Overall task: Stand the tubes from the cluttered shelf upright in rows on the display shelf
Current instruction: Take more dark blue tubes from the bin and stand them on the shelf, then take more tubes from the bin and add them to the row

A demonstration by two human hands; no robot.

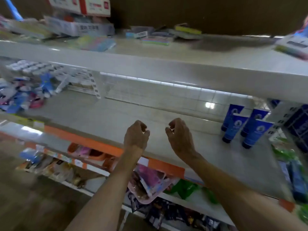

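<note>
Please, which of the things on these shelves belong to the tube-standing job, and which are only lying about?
For the job: blue tubes, standing cap-down at the right; display shelf beneath them; left hand, right hand, both empty.
Lying about: boxes on the top shelf; blurred packets at the far left; bags on the lower shelf.

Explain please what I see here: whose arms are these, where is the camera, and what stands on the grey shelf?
No machine here: a person wears one camera on the head, so you look down along their own arms. The left hand and right hand hover over the grey display shelf, fingers loosely curled, holding nothing. Four blue tubes stand on their caps at its right side. A blurred heap of small packets lies at its left end.
</note>
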